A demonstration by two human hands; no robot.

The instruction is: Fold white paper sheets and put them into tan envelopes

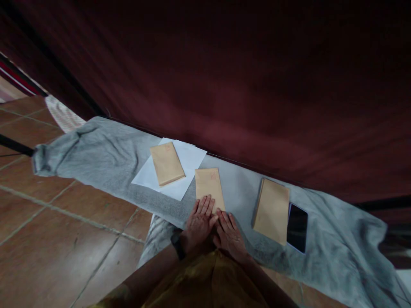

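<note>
A brown paper envelope [209, 183] with small red print lies flat in front of me on a grey cloth. My left hand [199, 216] rests on its near part, fingers stretched out flat. Close beside it, my right hand [229, 233] touches the envelope's near right corner, its fingers extended as well. To the left, another brown envelope [168, 163] lies on white paper sheets [191, 156]. On the right is a stack of brown envelopes [272, 209], apart from both hands.
A dark-screened phone [297, 228] lies against the right side of the stack. The grey cloth [112, 158] covers a long narrow surface. Behind it rises a dark red fabric panel [224, 98]. Tiled floor [58, 231] shows at the left.
</note>
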